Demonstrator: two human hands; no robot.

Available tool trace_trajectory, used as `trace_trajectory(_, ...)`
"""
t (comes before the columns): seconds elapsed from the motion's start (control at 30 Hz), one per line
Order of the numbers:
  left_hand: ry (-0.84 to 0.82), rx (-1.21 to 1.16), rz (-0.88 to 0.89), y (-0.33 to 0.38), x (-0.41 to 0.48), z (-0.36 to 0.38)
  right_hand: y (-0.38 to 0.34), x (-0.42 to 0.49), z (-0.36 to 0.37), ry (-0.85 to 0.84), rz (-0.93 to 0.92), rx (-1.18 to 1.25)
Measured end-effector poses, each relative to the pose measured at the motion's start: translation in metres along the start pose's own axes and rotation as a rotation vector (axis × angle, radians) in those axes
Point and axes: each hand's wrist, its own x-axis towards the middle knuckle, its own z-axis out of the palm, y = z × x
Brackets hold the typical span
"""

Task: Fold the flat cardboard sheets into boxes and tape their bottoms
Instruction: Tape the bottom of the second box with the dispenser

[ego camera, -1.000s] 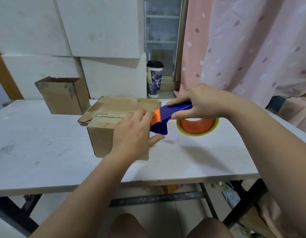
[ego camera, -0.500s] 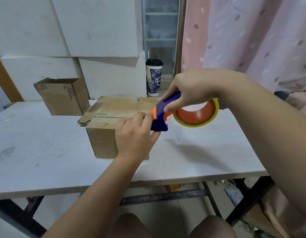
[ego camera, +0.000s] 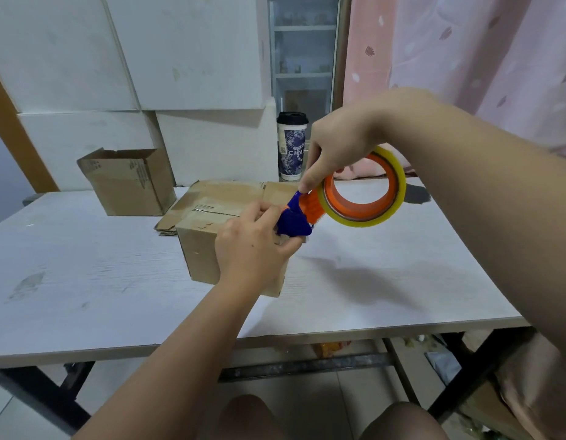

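While the folded box (ego camera: 199, 249) stood near the middle of the table (ego camera: 84, 281), its far side against the stack of flat sheets (ego camera: 224, 190), the head view showed both hands meeting at its right end. The right hand (ego camera: 335, 144) had its grip closed round the handle of the tape dispenser (ego camera: 294, 220), which was tipped steeply nose-down, with the roll (ego camera: 357, 217) raised clear of the table. The left hand (ego camera: 253, 249) lay over the box's near right corner, fingers and thumb curled about the dispenser's blue head. Whether they also pinched a free end of tape could not be told.

The step looked to be starting a strip at that end of the top seam. To do it well, the left hand would need to press the tape's end firmly down onto the box's side wall and brace the box, since a light empty carton slides. The right would then need to draw the dispenser level along the seam, centred over it, keeping the tape taut so no wrinkle formed.
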Motion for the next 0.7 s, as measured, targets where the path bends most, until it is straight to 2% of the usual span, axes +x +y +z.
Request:
trace_trajectory(0.23,-0.036,-0.029,-0.022,0.002,0.002,-0.002,-0.004,0.008,-0.004,-0.035,0.063,-0.021)
trace_trajectory(0.4,-0.062,-0.053,0.000,-0.002,0.003,-0.005,0.004,-0.008,0.014,0.013,0.004,0.100)
trace_trajectory(0.47,-0.053,-0.032,0.045,-0.002,0.003,-0.004,0.015,-0.018,0.030,0.053,-0.037,0.215)
trace_trajectory(0.6,-0.068,0.148,0.326,-0.006,-0.003,0.003,0.027,-0.022,0.069,0.057,-0.079,0.286)
trace_trajectory(0.7,-0.118,0.083,0.273,-0.010,-0.001,-0.001,0.039,-0.023,0.084,0.126,-0.070,0.487)
